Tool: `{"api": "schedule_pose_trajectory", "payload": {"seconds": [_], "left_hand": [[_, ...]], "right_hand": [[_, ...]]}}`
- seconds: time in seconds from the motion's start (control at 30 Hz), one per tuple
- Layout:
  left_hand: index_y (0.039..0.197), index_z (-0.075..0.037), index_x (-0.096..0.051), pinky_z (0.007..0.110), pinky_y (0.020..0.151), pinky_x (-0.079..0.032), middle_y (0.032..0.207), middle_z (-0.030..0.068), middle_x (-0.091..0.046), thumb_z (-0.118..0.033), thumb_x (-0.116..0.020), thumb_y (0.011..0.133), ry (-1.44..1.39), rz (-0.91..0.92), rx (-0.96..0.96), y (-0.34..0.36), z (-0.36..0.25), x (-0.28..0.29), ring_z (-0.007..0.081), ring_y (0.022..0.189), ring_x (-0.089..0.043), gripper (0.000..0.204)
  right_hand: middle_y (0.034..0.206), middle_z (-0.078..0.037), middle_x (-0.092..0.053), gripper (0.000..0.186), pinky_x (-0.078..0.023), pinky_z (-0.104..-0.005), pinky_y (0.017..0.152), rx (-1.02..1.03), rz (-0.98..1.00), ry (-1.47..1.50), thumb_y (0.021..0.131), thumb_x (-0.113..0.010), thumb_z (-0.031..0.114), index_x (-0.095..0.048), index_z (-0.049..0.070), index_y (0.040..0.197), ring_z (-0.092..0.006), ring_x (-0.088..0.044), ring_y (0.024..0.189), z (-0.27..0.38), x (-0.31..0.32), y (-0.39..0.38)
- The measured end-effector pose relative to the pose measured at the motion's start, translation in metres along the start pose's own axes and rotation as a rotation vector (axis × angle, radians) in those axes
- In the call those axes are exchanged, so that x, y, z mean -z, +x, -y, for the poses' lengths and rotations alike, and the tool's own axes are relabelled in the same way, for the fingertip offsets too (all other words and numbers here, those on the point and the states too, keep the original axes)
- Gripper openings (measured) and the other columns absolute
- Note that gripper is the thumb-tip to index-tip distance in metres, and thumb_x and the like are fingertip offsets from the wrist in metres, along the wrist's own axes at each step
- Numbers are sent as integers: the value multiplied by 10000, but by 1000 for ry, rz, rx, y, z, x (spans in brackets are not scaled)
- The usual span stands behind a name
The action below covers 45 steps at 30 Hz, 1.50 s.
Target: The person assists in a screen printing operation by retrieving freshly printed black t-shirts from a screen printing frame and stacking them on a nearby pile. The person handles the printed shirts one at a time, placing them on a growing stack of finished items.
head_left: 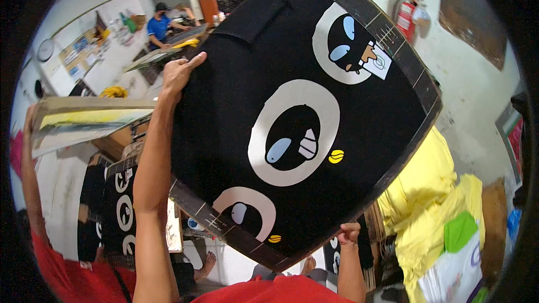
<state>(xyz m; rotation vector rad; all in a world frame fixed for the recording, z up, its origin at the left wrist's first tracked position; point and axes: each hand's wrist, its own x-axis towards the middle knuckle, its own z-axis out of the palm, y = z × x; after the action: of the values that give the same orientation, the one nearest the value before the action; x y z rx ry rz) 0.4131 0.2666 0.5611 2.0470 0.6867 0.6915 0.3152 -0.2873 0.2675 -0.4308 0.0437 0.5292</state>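
A large board (426, 95) with dark, gridded edges fills the middle, held up at a tilt. Black fabric (219, 106) covers it, printed with three cream oval rings (261, 134) around pale blue and other small shapes, plus small yellow bean shapes (337, 156). A folded flap of fabric shows near its top. My left hand (178, 73) grips the board's upper left edge, thumb on the face. My right hand (349, 233) holds the lower right edge, fingers curled against it and partly hidden behind the board.
Another person in red (67, 272) raises an arm at left, near an angled screen frame (90, 118) and printed black pieces (124, 213). A worker in blue (159, 31) stands at a back table. Yellow fabric piles (426, 174) lie right; a fire extinguisher (406, 19) hangs on the wall.
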Motion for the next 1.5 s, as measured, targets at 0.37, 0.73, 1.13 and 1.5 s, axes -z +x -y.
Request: {"api": "schedule_pose_trajectory", "payload": {"seconds": [0.37, 0.73, 1.13, 1.5], "left_hand": [[694, -48, -682, 319, 482, -418, 522, 76, -574, -554, -739, 640, 206, 294, -601, -162, -67, -72, 173, 480, -548, 513], [558, -98, -498, 311, 523, -426, 572, 30, -536, -457, -746, 602, 47, 568, -1301, -276, -43, -164, 194, 541, -567, 438], [1034, -73, -553, 382, 840, -363, 952, 86, -584, -308, -762, 650, 132, 659, -863, -325, 72, -233, 254, 929, -539, 496], [1024, -60, -597, 398, 765, -480, 924, 134, -659, -291, -700, 752, 341, 1080, 287, -560, 298, -150, 301, 874, -626, 371]], "right_hand": [[1040, -96, -645, 256, -470, -307, 887, -805, -431, -1002, 803, -633, 52, -621, 12, 1056, -181, -601, 960, -43, 47, -125], [992, -172, -622, 307, -479, -402, 797, 818, -118, -2132, 683, -669, 51, -608, 6, 981, -334, -595, 930, 54, -207, -70], [723, -223, -593, 160, -450, -501, 667, 6, 64, -2080, 719, -558, 133, -539, 14, 825, -424, -582, 724, -13, -31, 14], [752, -241, -611, 153, -466, -492, 709, -321, -344, -2212, 710, -578, 131, -548, 18, 808, -419, -602, 762, -16, 150, 17]]}}
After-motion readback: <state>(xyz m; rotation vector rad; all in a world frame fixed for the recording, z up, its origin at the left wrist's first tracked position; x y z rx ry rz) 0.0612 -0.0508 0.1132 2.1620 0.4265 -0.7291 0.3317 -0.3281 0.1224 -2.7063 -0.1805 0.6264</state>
